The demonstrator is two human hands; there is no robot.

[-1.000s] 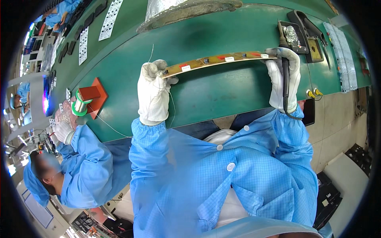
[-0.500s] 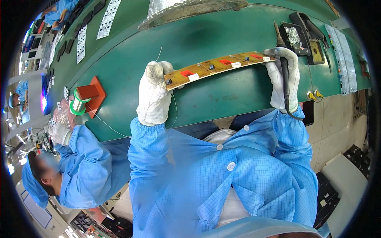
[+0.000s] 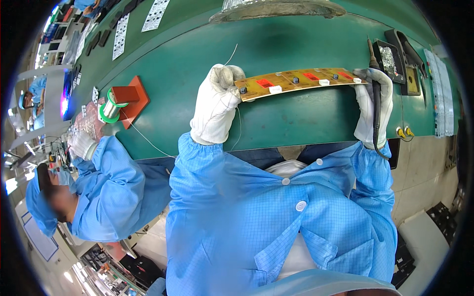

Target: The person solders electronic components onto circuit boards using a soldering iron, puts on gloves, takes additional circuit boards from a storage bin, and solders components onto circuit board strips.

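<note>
Both my hands wear white gloves and hold a long, narrow yellow-brown circuit board (image 3: 282, 80) above the green bench. Red labels, small round black parts and white connectors line its face. My left hand (image 3: 213, 108) is closed on the board's left end. A thin solder wire (image 3: 232, 53) sticks up from that fist, and more of it trails below. At the other end, my right hand (image 3: 365, 116) pinches the board's corner. The same hand also has a soldering iron (image 3: 376, 106), tip pointing away and cord hanging past the wrist.
A solder spool (image 3: 111, 110) sits on a red-brown stand (image 3: 137, 101) at left. Far right are an iron holder with a black tray (image 3: 388, 58), silvery strips (image 3: 438, 93) and yellow plugs (image 3: 404, 132). A metal hood (image 3: 276, 12) hangs beyond. A co-worker (image 3: 108, 187) sits at left.
The view has shifted, so bench items and my hands appear farther right. The board looks more level than before. Both hands keep their hold on it.
</note>
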